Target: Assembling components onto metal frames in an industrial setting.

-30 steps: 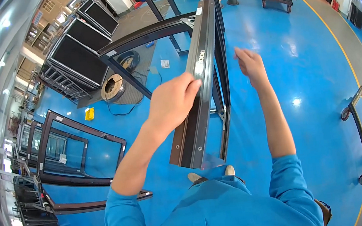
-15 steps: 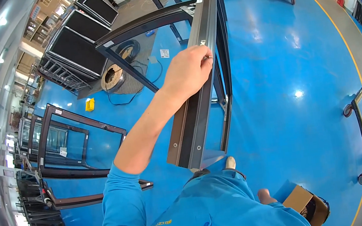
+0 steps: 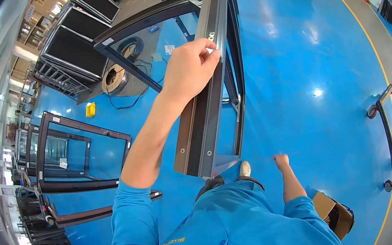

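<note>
My left hand (image 3: 190,68) rests over the top of a long dark metal frame profile (image 3: 200,131), thumb and fingers pinched together at its right edge. Something small and pale shows at the fingertips, too small to name. Just beyond the fingers a small silvery fitting (image 3: 212,36) sits on the profile. Two screw heads mark the profile's near end. This profile forms the upper edge of a standing dark window frame (image 3: 144,27). Apart from it, low on the right, my right hand (image 3: 282,161) is curled closed; what it holds, if anything, cannot be made out.
Several brown frames (image 3: 75,123) stand on the blue floor at left. Behind them are a cable reel (image 3: 113,79), a yellow box (image 3: 90,109) and black panels (image 3: 73,39). A cardboard box (image 3: 324,204) sits near my right arm; a wheeled rack (image 3: 390,141) stands far right.
My right hand has come up and forward into fuller view. The left hand stays at the profile, its fingers slightly raised from the edge. The whole view has shifted a little.
</note>
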`<state>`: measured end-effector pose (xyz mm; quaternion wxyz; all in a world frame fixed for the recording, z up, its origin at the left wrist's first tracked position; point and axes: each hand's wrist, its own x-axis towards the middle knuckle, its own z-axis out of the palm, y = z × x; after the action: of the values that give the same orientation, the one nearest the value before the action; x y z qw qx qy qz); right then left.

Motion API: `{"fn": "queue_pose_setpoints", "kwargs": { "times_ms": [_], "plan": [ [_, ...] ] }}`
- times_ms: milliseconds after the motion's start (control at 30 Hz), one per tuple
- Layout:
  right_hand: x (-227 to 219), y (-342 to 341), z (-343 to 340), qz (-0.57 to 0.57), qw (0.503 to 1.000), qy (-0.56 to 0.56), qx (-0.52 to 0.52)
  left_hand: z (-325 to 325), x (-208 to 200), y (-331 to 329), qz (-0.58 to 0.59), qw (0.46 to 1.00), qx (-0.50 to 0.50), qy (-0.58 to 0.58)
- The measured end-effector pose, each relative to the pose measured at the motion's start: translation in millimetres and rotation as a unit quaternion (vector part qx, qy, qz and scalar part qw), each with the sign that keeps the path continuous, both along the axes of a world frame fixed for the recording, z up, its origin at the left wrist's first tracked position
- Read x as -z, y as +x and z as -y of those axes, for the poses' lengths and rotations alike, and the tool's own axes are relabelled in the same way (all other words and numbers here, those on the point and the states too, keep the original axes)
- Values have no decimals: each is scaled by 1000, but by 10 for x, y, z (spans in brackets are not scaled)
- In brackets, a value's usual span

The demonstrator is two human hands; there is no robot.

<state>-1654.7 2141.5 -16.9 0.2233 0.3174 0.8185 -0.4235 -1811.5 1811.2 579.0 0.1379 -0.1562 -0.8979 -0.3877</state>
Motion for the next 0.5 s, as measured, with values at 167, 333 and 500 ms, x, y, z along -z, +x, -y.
{"fn": "queue_pose_setpoints", "kwargs": {
  "times_ms": [167, 333, 500],
  "plan": [
    [-385, -489, 412, 7, 999, -42, -34, 412, 196, 409, -3, 986, -29, 161],
    [13, -235, 351, -21, 995, -34, -96, 1191, 802, 1086, 94, 892, -236, 374],
    [919, 703, 439, 28, 921, 81, -380, 1997, 2239, 2484, 268, 796, -383, 384]
  ]
}}
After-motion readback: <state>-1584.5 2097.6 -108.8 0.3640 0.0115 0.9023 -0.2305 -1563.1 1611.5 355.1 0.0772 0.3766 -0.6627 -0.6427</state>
